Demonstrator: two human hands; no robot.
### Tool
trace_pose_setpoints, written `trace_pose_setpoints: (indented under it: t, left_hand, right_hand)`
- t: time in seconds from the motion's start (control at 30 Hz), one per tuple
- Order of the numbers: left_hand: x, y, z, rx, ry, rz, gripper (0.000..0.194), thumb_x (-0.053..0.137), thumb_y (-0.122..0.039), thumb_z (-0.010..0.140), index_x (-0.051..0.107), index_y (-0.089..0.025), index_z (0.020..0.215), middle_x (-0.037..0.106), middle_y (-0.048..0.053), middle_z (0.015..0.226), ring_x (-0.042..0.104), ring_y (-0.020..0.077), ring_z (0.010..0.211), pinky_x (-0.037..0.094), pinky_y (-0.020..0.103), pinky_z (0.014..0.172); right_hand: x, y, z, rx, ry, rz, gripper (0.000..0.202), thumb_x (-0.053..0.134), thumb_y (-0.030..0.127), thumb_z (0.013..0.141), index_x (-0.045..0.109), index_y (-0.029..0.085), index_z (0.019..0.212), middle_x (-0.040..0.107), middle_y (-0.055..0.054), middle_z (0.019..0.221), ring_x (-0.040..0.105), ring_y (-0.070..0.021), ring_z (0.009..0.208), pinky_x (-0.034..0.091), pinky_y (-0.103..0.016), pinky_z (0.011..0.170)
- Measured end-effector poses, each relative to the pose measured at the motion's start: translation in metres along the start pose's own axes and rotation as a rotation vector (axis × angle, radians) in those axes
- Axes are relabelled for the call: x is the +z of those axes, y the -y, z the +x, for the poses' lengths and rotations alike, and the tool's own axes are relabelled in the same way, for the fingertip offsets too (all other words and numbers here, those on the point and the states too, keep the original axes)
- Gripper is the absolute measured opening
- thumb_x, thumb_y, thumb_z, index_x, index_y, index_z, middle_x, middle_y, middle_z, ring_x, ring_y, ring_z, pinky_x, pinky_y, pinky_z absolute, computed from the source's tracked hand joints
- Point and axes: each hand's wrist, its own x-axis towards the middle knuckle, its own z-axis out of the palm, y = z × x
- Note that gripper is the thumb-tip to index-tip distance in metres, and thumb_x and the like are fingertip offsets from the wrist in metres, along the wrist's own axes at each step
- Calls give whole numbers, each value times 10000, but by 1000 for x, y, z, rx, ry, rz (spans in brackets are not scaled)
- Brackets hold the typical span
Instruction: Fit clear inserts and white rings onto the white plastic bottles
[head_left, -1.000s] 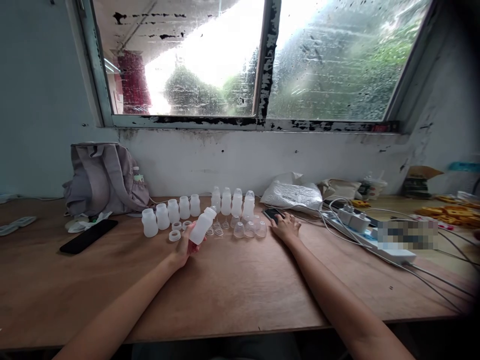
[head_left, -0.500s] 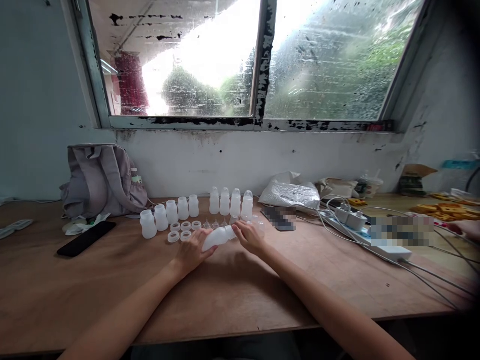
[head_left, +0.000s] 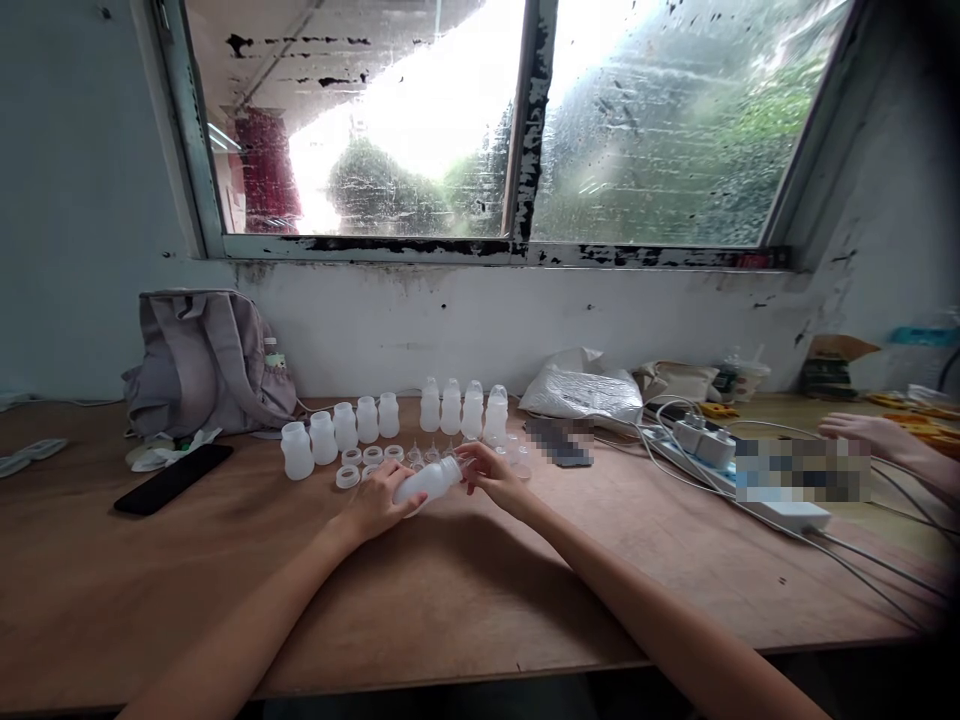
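My left hand [head_left: 380,500] is wrapped round a frosted white baby bottle [head_left: 421,484], which lies tilted with its neck up to the right. At that neck, the curled fingers of my right hand [head_left: 491,472] pinch a clear teat [head_left: 463,461]; the fingertips partly hide it. Just beyond my hands, several white collar rings [head_left: 373,455] and more clear teats [head_left: 433,455] stand on the wooden table [head_left: 450,620]. Open bottles [head_left: 322,438] form a row at the back left. Several capped bottles [head_left: 472,409] stand behind my right hand, beside clear domed caps [head_left: 519,464].
A grey backpack [head_left: 206,365] and a black phone [head_left: 174,478] are on the left. To the right are a silver package [head_left: 581,390], a blurred-out flat object [head_left: 559,442] and a white power strip [head_left: 787,515] with cables. Another person's hand [head_left: 862,432] reaches in at the far right.
The bottle's neck shows more now, as the fingers of my right hand have shifted off it slightly rightward. The other person's hand has come further in over the table.
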Motion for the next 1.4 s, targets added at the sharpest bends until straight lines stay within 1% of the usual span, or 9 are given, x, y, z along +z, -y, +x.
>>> trace_pose_setpoints:
  t: [0.23, 0.37, 0.5, 0.63, 0.73, 0.87, 1.0, 1.17, 1.4]
  left_hand:
    - [8, 10, 7, -119, 192, -245, 406, 389, -487, 804, 567, -165, 975, 583, 55, 962, 536, 186, 865, 411, 272, 771]
    - [15, 17, 7, -161, 211, -390, 452, 499, -496, 745, 504, -157, 1043, 584, 63, 981, 553, 181, 855, 438, 268, 745]
    - [14, 19, 6, -135, 122, -221, 528, 612, -482, 652, 471, -195, 1072, 576, 55, 953, 555, 197, 833, 451, 321, 740]
    - [7, 6, 7, 67, -141, 0, 728, 659, -443, 623, 308, -244, 1230, 430, 83, 1201, 481, 228, 1012, 392, 393, 875]
    - [-1, -7, 11, 207, -205, 149, 493, 577, -386, 730, 394, -250, 1166, 475, 56, 1142, 455, 217, 1055, 363, 380, 914]
    - [-8, -12, 20, 206, -190, 282, 224, 531, -333, 776, 519, -229, 973, 540, 33, 977, 522, 192, 933, 414, 342, 848]
    - [-20, -2, 41, 257, -190, 369, 185, 523, -304, 789, 506, -220, 952, 548, 32, 978, 532, 188, 940, 431, 317, 835]
    - [-35, 15, 92, 218, -237, 523, 196, 538, -269, 779, 492, -187, 951, 471, 66, 1114, 549, 201, 929, 456, 303, 776]
    - [-15, 41, 149, -3, -122, 681, 220, 520, -275, 785, 509, -159, 972, 422, 96, 1169, 581, 199, 844, 448, 284, 730]
  right_hand:
    - [-1, 8, -3, -324, -193, -490, 211, 385, 194, 833, 508, 200, 1004, 539, -67, 942, 556, -146, 769, 479, -291, 669]
    - [0, 13, -6, -429, -260, -644, 228, 371, 193, 853, 480, 211, 1052, 500, -85, 1052, 537, -164, 894, 466, -281, 725]
    - [2, 11, -8, -411, -222, -695, 219, 376, 203, 858, 467, 213, 1057, 499, -75, 1032, 550, -118, 714, 473, -257, 658]
    - [4, 8, -9, -404, -195, -751, 221, 382, 211, 857, 470, 218, 1059, 509, -69, 1022, 547, -117, 708, 472, -253, 658]
    - [4, 7, -10, -398, -187, -773, 226, 386, 210, 855, 472, 216, 1064, 517, -69, 1015, 549, -117, 709, 475, -246, 647]
    - [3, 3, -10, -397, -174, -789, 224, 389, 207, 853, 484, 211, 1056, 530, -73, 1003, 553, -123, 717, 472, -243, 637]
    - [7, 1, -11, -395, -154, -794, 229, 393, 202, 852, 492, 207, 1058, 544, -72, 991, 557, -124, 715, 461, -234, 619]
    - [22, 1, -14, -394, -71, -782, 227, 418, 198, 842, 506, 210, 1050, 559, -62, 956, 559, -116, 683, 455, -225, 613]
    - [40, -3, -18, -377, 94, -864, 230, 453, 195, 821, 509, 205, 1043, 567, -54, 950, 561, -140, 798, 447, -227, 692]
